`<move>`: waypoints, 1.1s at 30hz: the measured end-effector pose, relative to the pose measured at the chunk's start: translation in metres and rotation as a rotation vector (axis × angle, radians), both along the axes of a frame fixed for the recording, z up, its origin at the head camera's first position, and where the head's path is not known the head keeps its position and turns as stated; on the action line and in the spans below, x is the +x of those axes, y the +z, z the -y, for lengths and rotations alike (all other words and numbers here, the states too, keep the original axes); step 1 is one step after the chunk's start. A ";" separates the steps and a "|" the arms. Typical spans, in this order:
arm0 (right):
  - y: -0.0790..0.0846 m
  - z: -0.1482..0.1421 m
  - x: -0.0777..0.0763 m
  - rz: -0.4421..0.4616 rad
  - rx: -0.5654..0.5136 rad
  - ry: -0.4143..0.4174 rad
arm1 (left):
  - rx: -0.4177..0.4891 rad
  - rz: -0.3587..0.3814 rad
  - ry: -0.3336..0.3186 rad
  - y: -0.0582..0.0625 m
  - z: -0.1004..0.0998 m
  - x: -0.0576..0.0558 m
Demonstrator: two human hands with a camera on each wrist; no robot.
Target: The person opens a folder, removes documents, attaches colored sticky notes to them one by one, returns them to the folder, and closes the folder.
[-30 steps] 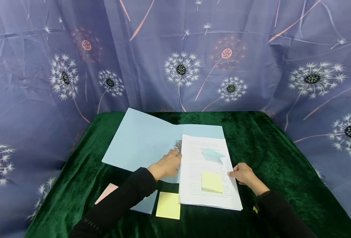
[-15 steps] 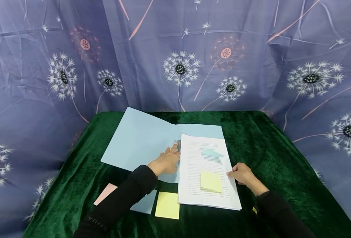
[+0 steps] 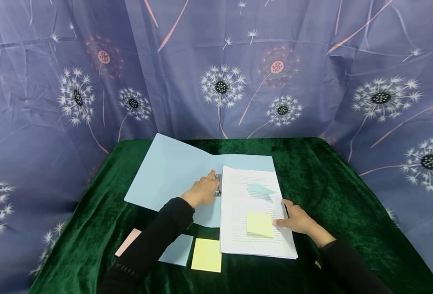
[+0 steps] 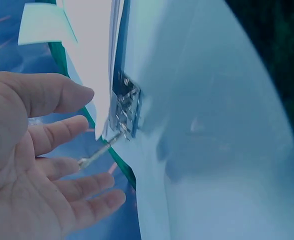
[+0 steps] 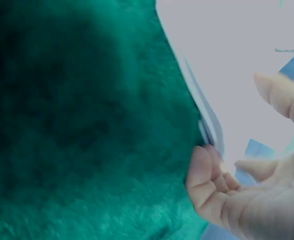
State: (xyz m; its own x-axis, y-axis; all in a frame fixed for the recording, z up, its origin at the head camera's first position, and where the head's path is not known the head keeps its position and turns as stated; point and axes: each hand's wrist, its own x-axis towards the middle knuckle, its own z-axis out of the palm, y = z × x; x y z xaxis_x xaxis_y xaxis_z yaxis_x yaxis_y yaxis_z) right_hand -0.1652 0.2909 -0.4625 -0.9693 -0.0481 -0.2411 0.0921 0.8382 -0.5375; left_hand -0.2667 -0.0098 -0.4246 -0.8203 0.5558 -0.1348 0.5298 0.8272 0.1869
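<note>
My left hand [image 3: 203, 191] reaches over an open light-blue folder [image 3: 172, 163], index finger extended by its metal clip [image 3: 218, 184]. In the left wrist view the fingers are spread, and a fingertip is at the end of the clip's thin lever [image 4: 101, 152]. A thick stack of printed paper [image 3: 238, 212] lies against the clip on the folder's right half. My right hand [image 3: 300, 220] is at the stack's right edge, thumb spread over the top sheet and fingertips along the side. A yellow sticky-note pad [image 3: 259, 224] and a pale-green sticky note [image 3: 260, 189] lie on the top sheet.
In front of the folder lie a yellow sticky-note pad [image 3: 207, 255], a blue note [image 3: 177, 250] and a pink note [image 3: 128, 241], partly behind my left sleeve. Dark green velvet [image 3: 334, 188] covers the table. A patterned curtain [image 3: 187, 102] hangs around the back and sides.
My left hand has shifted slightly away from the paper, uncovering more of the clip. The right thumb and fingers have spread from a pinch on the stack's edge, the thumb moving further over the sheet.
</note>
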 end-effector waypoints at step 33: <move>0.002 0.001 -0.029 0.096 0.129 0.110 | 0.043 0.004 0.032 0.001 -0.004 -0.021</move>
State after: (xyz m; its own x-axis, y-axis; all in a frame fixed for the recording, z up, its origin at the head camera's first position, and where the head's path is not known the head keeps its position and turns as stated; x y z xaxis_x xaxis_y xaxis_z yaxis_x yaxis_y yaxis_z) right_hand -0.1938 0.2898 -0.4601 -0.9321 -0.1151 -0.3434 0.0419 0.9075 -0.4180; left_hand -0.2873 -0.0059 -0.4233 -0.8375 0.5343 -0.1143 0.5021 0.8351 0.2248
